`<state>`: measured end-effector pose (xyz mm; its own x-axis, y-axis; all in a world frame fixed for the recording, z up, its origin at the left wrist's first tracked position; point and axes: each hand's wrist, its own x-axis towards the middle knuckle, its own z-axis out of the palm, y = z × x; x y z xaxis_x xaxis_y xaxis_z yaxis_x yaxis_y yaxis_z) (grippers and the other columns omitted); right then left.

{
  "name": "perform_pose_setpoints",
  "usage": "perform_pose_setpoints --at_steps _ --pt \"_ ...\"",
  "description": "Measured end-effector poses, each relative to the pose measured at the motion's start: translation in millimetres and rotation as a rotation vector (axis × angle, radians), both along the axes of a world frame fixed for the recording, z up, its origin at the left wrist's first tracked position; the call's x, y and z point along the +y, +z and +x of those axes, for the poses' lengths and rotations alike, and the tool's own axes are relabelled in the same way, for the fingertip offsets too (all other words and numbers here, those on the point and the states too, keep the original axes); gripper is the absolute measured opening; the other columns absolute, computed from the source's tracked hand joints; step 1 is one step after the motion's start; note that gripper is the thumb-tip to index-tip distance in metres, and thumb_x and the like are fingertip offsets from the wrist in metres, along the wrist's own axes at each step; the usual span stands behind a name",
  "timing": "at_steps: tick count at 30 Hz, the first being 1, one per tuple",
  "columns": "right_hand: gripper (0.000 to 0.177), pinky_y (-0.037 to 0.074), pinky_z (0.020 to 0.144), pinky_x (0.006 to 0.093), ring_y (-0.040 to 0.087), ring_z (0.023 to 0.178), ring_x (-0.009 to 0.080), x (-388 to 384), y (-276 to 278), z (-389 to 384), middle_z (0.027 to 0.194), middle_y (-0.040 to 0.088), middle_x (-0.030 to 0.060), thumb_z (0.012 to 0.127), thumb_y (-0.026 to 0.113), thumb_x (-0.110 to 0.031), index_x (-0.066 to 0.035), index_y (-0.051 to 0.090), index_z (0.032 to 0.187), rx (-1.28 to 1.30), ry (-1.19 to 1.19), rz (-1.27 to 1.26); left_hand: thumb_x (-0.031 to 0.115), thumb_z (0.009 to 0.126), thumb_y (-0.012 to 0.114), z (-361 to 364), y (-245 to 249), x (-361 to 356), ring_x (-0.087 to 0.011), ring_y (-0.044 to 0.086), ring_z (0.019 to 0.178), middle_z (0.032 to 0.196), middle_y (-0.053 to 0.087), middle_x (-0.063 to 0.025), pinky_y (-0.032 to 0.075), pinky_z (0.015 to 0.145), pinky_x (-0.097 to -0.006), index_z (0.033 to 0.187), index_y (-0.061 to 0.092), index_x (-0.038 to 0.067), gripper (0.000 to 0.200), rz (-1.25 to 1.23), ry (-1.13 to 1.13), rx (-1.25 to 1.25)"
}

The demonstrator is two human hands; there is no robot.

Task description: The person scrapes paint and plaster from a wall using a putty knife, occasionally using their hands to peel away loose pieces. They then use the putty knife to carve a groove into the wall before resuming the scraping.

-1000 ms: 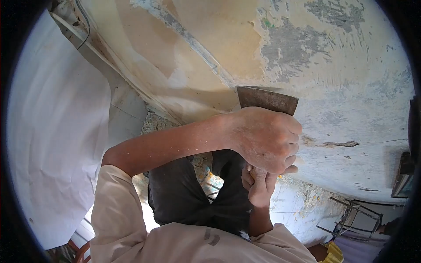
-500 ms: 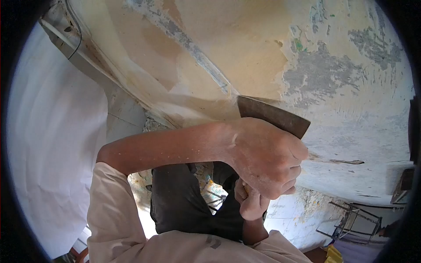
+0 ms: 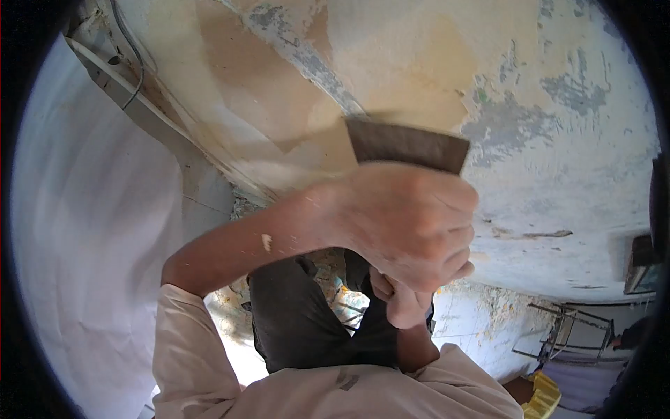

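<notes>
My left hand (image 3: 412, 220) is closed around a wide scraper (image 3: 408, 144), just behind its dark metal blade. The blade's far edge lies at or very near the wall (image 3: 391, 63), by the lower end of a scraped grey stripe (image 3: 317, 66); contact cannot be made out. Below, my right hand (image 3: 405, 300) is closed too, seemingly around the scraper's handle, which the hands hide. Motion slightly blurs the blade and my left hand.
Patchy paint and bare grey areas mark the wall. At left hangs a white sheet (image 3: 98, 230), with a cable (image 3: 129, 56) above it. A dark metal frame (image 3: 576, 335) and a yellow item (image 3: 541, 396) are at lower right. Another person's hand (image 3: 616, 342) shows at the right edge.
Both hands and the scraper have moved up and slightly left in view, with the blade now nearer the grey stripe. The camera view has shifted a little as well.
</notes>
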<state>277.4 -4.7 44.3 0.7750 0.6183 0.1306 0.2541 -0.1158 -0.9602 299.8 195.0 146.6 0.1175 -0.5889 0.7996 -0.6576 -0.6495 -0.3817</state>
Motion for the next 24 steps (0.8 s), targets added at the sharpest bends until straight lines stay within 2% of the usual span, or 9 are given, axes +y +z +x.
perform_pose_setpoints --at_steps 4,6,13,18,21,23,24 --pt "0.024 0.019 0.043 0.0236 0.03 0.046 0.0083 -41 14 -4 0.06 0.039 0.0006 0.104 0.045 -0.027 -0.005 0.049 0.097 0.268 -0.014 0.048 0.023 0.063 0.068 20 -21 -46 -0.0111 0.046 0.058 0.057 0.045 0.0061 0.037 0.057 -0.0242 0.057 0.054 0.014 0.018 0.032 -0.104 0.092" --pt "0.025 0.018 0.042 0.0238 0.029 0.045 0.008 -39 24 -2 0.059 0.037 -0.0005 0.104 0.045 -0.029 -0.005 0.048 0.096 0.276 0.01 0.136 0.022 0.063 0.068 26 -25 -59 -0.0116 0.047 0.059 0.058 0.045 0.0059 0.037 0.057 -0.0244 0.057 0.053 0.013 0.018 0.014 -0.141 0.11" --pt "0.022 0.018 0.042 0.0241 0.028 0.044 0.0094 -51 -29 9 0.059 0.038 0.0 0.103 0.044 -0.024 -0.004 0.049 0.095 0.119 -0.028 -0.035 0.023 0.063 0.067 26 -19 -41 -0.0106 0.046 0.058 0.058 0.042 0.0061 0.036 0.057 -0.0236 0.057 0.05 0.014 0.021 -0.001 -0.106 0.024" --pt "0.018 0.018 0.042 0.024 0.028 0.044 0.0101 -39 -11 9 0.059 0.039 0.0004 0.101 0.044 -0.018 -0.003 0.05 0.093 0.086 -0.003 -0.061 0.023 0.065 0.066 22 -12 -34 -0.0095 0.045 0.057 0.058 0.039 0.0059 0.035 0.056 -0.0229 0.057 0.047 0.014 0.023 0.084 -0.082 0.035" --pt "0.019 0.018 0.042 0.0241 0.029 0.045 0.01 -37 -34 21 0.059 0.038 0.0005 0.1 0.044 -0.018 -0.002 0.05 0.091 -0.065 0.08 -0.071 0.022 0.066 0.066 23 -6 -25 -0.0095 0.045 0.057 0.058 0.038 0.0058 0.035 0.055 -0.0228 0.056 0.046 0.014 0.024 0.024 -0.079 -0.028" --pt "0.021 0.018 0.042 0.0242 0.029 0.045 0.0099 -19 -23 18 0.059 0.038 0.0004 0.101 0.044 -0.018 -0.002 0.05 0.09 0.021 0.102 0.042 0.022 0.066 0.066 16 -3 -17 -0.0095 0.045 0.057 0.058 0.037 0.0057 0.035 0.055 -0.0228 0.055 0.044 0.014 0.025 0.015 -0.067 -0.02" --pt "0.021 0.019 0.042 0.0242 0.029 0.045 0.0098 -11 -4 9 0.059 0.038 0.0004 0.101 0.044 -0.019 -0.002 0.05 0.089 0.171 0.086 0.139 0.021 0.066 0.066 14 -2 -14 -0.0095 0.045 0.057 0.058 0.037 0.0056 0.035 0.055 -0.0228 0.055 0.044 0.014 0.025 0.059 -0.061 -0.008"
